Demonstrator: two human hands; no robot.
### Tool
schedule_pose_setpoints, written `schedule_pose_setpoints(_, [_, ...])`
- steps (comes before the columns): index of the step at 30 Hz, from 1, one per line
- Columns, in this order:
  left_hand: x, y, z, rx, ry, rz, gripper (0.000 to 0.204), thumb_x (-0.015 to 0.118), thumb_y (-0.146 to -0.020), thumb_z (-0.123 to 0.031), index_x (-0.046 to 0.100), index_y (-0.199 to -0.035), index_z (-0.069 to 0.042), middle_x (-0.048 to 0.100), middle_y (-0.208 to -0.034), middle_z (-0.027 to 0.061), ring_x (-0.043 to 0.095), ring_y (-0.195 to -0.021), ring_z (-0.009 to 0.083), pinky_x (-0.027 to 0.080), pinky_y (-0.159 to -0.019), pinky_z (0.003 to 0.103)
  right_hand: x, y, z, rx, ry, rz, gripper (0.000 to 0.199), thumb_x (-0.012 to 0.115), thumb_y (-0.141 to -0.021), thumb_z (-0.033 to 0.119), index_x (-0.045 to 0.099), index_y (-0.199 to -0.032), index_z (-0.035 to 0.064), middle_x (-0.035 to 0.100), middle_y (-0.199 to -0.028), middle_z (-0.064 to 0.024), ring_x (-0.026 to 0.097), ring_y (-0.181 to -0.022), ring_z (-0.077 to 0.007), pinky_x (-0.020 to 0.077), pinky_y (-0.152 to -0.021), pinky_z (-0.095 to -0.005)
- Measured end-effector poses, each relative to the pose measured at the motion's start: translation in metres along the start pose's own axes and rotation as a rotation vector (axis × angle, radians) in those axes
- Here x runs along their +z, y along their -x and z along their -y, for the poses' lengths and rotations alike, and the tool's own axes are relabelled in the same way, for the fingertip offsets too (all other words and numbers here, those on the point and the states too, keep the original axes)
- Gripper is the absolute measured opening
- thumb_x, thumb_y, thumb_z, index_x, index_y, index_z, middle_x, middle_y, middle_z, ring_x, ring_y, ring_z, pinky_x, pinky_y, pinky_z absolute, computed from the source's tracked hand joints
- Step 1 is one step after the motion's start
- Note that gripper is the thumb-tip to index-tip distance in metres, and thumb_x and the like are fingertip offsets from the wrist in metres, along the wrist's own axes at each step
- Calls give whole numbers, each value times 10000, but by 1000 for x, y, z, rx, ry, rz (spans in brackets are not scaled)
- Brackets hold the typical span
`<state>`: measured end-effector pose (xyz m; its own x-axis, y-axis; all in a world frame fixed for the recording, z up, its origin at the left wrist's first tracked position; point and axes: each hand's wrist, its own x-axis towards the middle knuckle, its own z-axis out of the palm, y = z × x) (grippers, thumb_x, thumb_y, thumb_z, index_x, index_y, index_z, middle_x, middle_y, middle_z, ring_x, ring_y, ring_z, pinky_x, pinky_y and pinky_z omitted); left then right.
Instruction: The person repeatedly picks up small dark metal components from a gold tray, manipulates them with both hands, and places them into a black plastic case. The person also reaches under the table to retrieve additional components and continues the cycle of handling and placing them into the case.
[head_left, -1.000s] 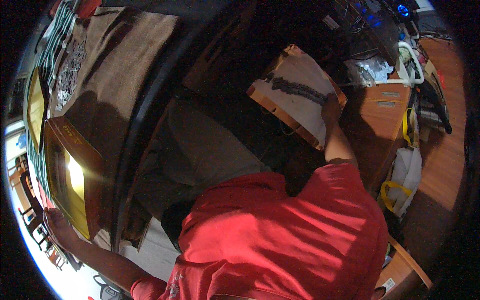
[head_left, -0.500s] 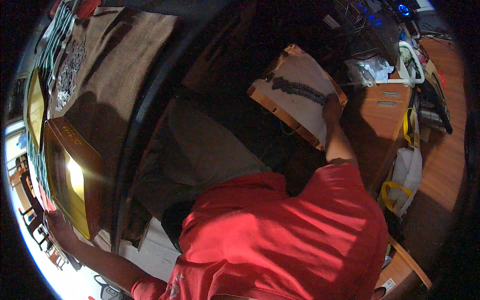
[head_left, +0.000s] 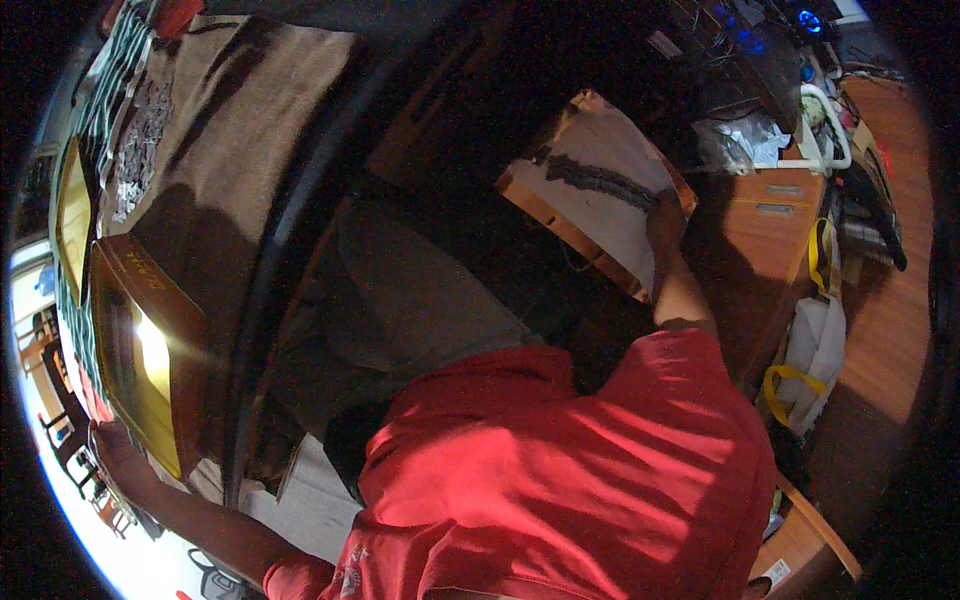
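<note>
Nothing much has moved since the earlier frames: both our arms sit where they were, and only the view has drifted a touch. Our right hand point(head_left: 664, 215) rests on the lower right edge of the pale board point(head_left: 607, 196), a light panel with an orange wooden rim and a dark smeared streak point(head_left: 590, 178) across its upper part. The fingers there are pressed against the board's surface, but we cannot tell whether they curl around its edge or simply lie flat on it. Our left hand point(head_left: 112, 448) reaches far out to the left, its fingers at the lower corner of the brown frame point(head_left: 150, 345) with a bright yellow glowing panel inside; whether they clench that corner is also unclear at this rim of the view. Between the two arms our red shirt point(head_left: 560, 470) fills the lower middle. Beyond the frame a brown cloth point(head_left: 225, 130) lies spread on the bench, with a second yellow frame point(head_left: 72, 215) at its left. To the right of the board stands a wooden drawer cabinet point(head_left: 775, 235), and near it hangs a white bag with yellow handles point(head_left: 815, 340).
</note>
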<state>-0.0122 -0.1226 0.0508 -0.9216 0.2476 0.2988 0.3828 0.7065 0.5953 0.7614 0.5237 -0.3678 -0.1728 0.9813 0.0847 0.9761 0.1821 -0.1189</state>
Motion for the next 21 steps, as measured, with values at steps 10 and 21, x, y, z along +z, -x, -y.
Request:
schedule_pose_setpoints(10, [-3,0,-9,-63,-42,5,335,586,-1030,-158,624,-1314,15,699,-1161,109,655,-1047,215,512,-977,367,-10,0,11,-101,-16,-55,307,589,-925,171,677,-1158,-9,695,-1162,-231,669,-1113,-402,532,-945,-512])
schedule_pose_setpoints(21, [-13,1,35,146,7,-9,352,535,-1034,-145,587,-1335,30,653,-1180,130,626,-1064,250,506,-1003,382,-1,1,-4,26,167,134,335,642,-935,240,665,-1132,-30,681,-1166,-201,672,-1042,-406,557,-900,-484])
